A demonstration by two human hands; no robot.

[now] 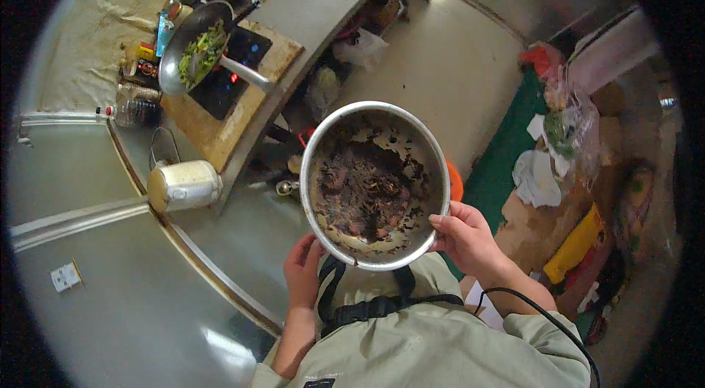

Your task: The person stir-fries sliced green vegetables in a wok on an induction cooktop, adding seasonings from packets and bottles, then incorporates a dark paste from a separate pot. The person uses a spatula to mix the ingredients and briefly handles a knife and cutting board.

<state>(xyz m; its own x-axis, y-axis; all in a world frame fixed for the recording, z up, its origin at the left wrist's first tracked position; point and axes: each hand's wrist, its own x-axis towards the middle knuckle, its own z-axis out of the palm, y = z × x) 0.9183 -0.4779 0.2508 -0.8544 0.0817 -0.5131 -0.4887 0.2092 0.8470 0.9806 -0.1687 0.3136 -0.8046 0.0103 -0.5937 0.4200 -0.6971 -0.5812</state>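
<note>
A round metal pot point(377, 263) is held up in front of my body, its mouth facing me. Dark brown, chunky food point(366, 184) covers its bottom, and bits of it cling to the inner wall. My right hand point(468, 236) grips the pot's lower right side, thumb over the rim and fingers hidden behind. At the lower left of the pot, my left hand point(304, 267) holds it from outside, with its fingertips partly hidden behind the rim.
A wok point(173, 65) with chopped greens point(201, 54) sits tilted at an induction cooker point(220, 96) on the counter. Nearby stand a metal kettle point(190, 184) and bottles. An orange container point(454, 181) shows behind the pot. Bags and cardboard point(520, 228) lie at right.
</note>
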